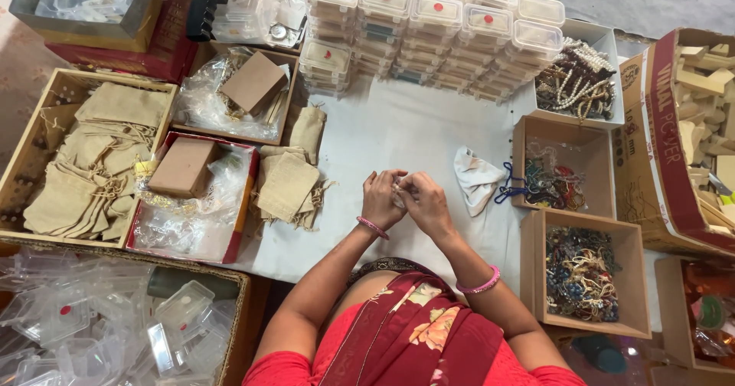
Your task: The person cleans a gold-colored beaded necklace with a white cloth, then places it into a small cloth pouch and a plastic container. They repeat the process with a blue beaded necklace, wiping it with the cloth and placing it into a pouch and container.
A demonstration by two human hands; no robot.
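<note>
The head view showed burlap pouches (92, 164) in a wooden tray far left, more pouches (287, 183) nearer. At the middle of the white-covered counter (398, 133), the left hand (380, 198) and right hand (423, 202) met, each grip closed on a small pale item (399, 194), mostly hidden. Working it well called for fingertip pinches close together, low over the counter. Bead boxes (582, 271) sat right.
</note>
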